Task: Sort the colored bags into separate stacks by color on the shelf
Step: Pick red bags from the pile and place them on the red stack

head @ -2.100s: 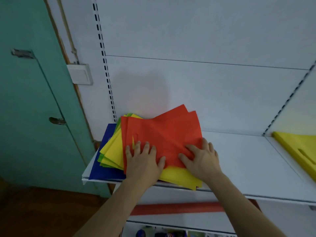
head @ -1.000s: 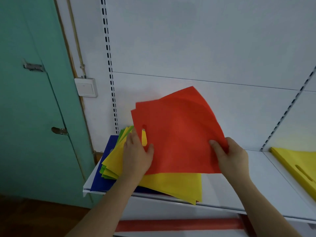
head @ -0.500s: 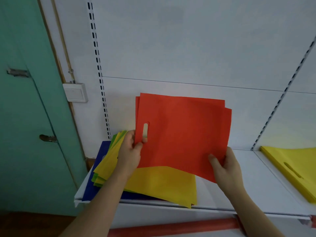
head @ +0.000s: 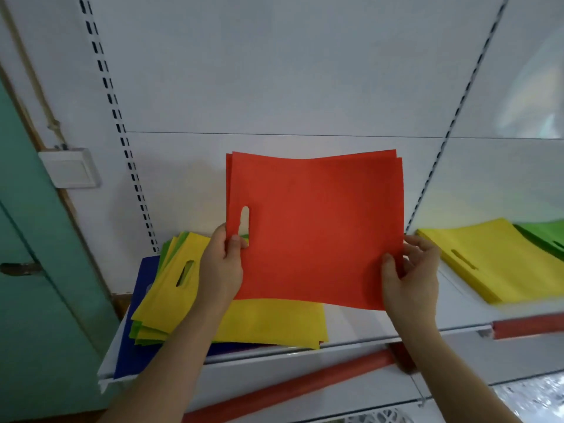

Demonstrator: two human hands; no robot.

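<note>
While both hands hold the red bags [head: 317,230] upright above the shelf [head: 351,328], the step in hand looks like squaring the bundle before it is set down as its own stack. Left hand [head: 221,267] pinches the left edge just below the handle slot, thumb in front. Right hand [head: 410,276] grips the lower right corner, thumb on the face, fingers behind. To do it well: keep the edges aligned, then lay the bundle flat on bare shelf between the mixed pile [head: 219,315] and the sorted yellow stack [head: 488,261], touching neither.

Counts: red bundle shows two or three layered edges; exact number cannot be told. Mixed pile: several yellow, some green edges, blue at the bottom. At right, one yellow stack, one green stack [head: 546,236] behind it, partly out of frame.
</note>
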